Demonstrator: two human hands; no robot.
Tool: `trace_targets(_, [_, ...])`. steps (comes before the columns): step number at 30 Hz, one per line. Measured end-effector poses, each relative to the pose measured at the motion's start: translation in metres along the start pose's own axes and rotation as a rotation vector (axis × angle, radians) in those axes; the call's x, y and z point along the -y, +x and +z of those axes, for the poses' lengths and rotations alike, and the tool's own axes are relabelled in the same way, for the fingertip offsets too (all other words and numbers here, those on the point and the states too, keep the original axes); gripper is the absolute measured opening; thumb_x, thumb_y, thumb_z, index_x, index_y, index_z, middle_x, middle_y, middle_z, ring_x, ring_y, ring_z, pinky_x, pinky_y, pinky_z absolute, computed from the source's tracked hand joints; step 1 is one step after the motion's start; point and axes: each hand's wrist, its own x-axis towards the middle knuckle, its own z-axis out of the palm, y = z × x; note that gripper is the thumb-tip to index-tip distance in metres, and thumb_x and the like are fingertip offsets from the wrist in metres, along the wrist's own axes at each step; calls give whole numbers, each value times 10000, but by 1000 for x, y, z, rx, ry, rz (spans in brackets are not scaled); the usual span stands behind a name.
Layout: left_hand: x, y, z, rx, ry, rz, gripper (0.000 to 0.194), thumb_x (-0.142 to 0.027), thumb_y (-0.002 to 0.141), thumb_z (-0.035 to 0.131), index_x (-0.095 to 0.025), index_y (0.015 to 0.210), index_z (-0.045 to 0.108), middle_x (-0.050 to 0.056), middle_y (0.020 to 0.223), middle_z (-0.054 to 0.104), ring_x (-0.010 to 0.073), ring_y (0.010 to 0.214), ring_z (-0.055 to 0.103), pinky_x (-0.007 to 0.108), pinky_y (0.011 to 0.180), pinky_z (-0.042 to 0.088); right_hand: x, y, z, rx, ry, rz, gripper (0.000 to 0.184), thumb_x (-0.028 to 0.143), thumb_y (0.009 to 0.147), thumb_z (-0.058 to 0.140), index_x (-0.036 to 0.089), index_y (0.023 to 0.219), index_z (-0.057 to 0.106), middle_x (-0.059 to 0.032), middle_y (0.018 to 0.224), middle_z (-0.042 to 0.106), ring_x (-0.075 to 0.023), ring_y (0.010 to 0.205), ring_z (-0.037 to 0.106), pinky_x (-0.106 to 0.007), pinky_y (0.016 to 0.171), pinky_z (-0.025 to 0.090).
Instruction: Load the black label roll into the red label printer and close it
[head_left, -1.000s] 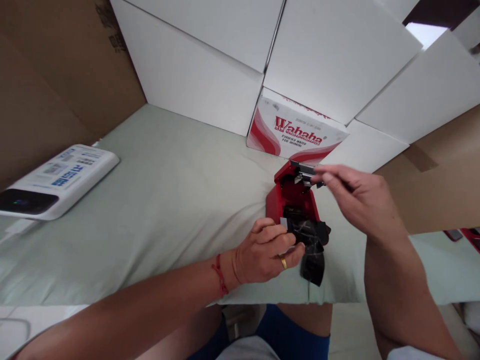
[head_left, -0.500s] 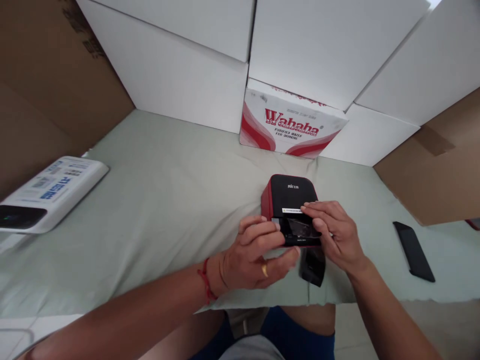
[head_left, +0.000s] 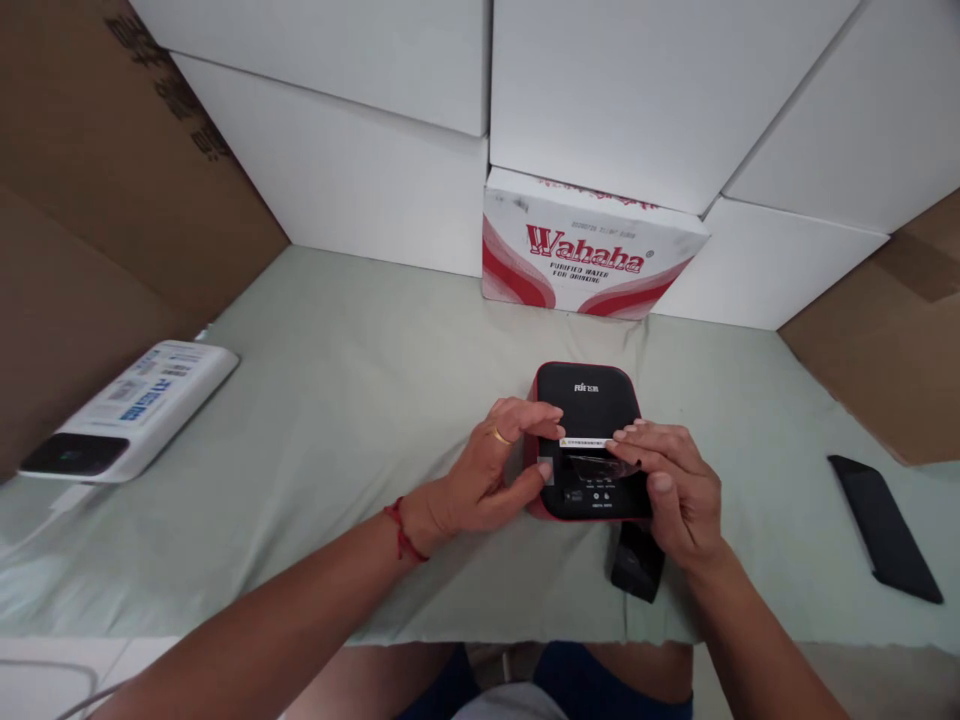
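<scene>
The right side of the red-and-black device (head_left: 589,405), right of centre in the lower half of the frame, is partly covered by the right hand (head_left: 686,490), and its left edge by the left hand (head_left: 487,475). A glossy film (head_left: 600,465) lies across its front; where the film ends under the right fingers is hard to make out. The black piece (head_left: 637,562) just below it shows only in part, and whether the two are joined cannot be told.

The left forearm slants up from the lower left, palm down, thumb and forefinger spread apart on the device's left side; this grip is open and encloses nothing. The right forearm rises from the lower right, its fingertips by the white label strip (head_left: 589,442) and its thumb bent by the right edge; whether this grip pinches the film cannot be told.

On the cloth-covered bench (head_left: 337,420), a white power pack (head_left: 135,410) lies at the left, a flat black part (head_left: 885,530) at the lower right.
</scene>
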Motion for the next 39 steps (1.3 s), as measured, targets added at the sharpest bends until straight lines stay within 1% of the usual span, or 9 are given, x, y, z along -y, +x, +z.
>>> trace_targets(4, [8,-9,8,-78,-221,-180,677,-320,1038,680,-363,1652,397,103,1628,507,287,1581,437,534,1353,311,4,-1,-5,55,22,86,530,424,1107,546,292,1621,541,-102,1278,720,-272,1190,654,-487,1037,545])
trace_targets(6, [17,-12,11,-80,-365,-319,897,-421,967,793,-438,1707,285,44,1824,240,323,1738,127,587,1426,104,12,1,-7,93,12,138,725,414,1058,653,282,1717,378,-117,1350,695,-280,1224,645,-479,1026,553])
trace_targets(8, [26,-11,13,-35,-550,-434,1140,-494,886,875,-500,1738,119,4,1880,85,336,1761,13,615,1429,34,23,6,-8,119,-53,117,709,320,1024,711,271,1674,431,-122,1362,688,-272,1234,641,-461,1027,553])
trace_targets(14, [33,-3,16,8,-760,-493,1360,-496,799,950,-495,1748,-25,28,1890,66,325,1765,52,593,1433,56,51,9,-8,65,-306,-68,296,66,981,680,226,1224,733,-71,1100,771,-212,980,630,-387,876,538])
trace_targets(23, [32,1,20,-7,-703,-401,1273,-510,853,902,-471,1756,5,57,1892,93,334,1758,136,618,1409,233,53,1,-17,92,-262,41,389,50,974,672,269,1276,784,-78,1256,833,-216,1082,820,-362,937,674])
trace_targets(28, [41,-5,20,-54,-595,-468,1321,-557,784,948,-449,1757,61,92,1891,52,367,1763,68,658,1410,183,49,17,-18,31,-330,174,295,146,1023,680,290,1248,808,-24,1148,868,-209,1006,843,-330,899,689])
trace_targets(32, [43,-4,24,-265,-604,-532,870,-548,921,793,-384,1651,350,111,1833,263,336,1676,349,614,1360,339,44,46,-13,-66,-412,239,187,268,1051,685,282,1147,844,-15,971,868,-206,811,824,-321,736,662])
trace_targets(35, [42,1,24,-520,-533,-650,343,-431,1006,606,-248,1297,598,124,1474,621,228,1286,659,453,1102,581,43,62,-12,-176,-471,215,193,317,1061,676,280,1138,849,-35,989,861,-227,838,814,-351,756,643])
trace_targets(39, [37,3,20,-557,-450,-655,47,-216,873,533,-209,860,578,31,936,678,118,727,564,270,680,495,38,52,-29,-214,-482,247,309,424,1080,633,293,1303,802,-61,1039,844,-253,873,797,-377,752,624])
